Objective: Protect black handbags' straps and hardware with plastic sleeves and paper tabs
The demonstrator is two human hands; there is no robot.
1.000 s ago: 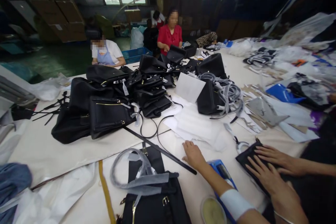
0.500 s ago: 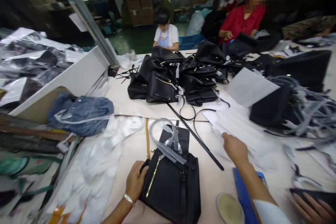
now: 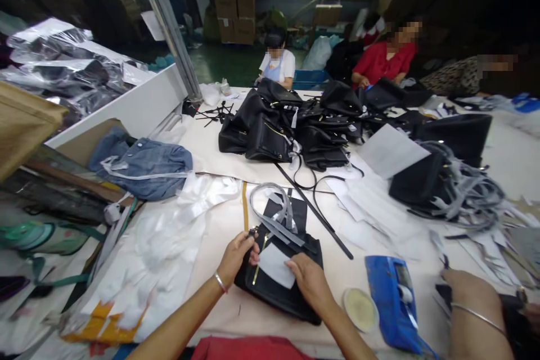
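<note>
A black bag (image 3: pixel 287 301) with a gold zipper lies flat on the table before me. My left hand (image 3: pixel 237 259) is closed at its upper left corner, pinching a small dark tab with metal on it. A small white paper sheet (image 3: pixel 276 266) is held between the thumb and fingers of my right hand (image 3: pixel 310 281), over the bag's front. Grey-wrapped straps (image 3: pixel 276 219) lie looped across the bag's top. Beyond them a loose black strap (image 3: pixel 324 225) runs diagonally.
Several black bags (image 3: pixel 270 138) are heaped at the back. White sheets (image 3: pixel 371 219) lie to the right, near a round tin (image 3: pixel 360 309) and a blue pouch (image 3: pixel 392 298). A co-worker's arm (image 3: pixel 476 309) reaches in at right. A denim bag (image 3: pixel 147 163) and white plastic (image 3: pixel 156 253) are at left.
My right hand has come from the sheets at right to the black bag, bringing a white paper sheet. My left hand stays at the bag's corner. The view has shifted.
</note>
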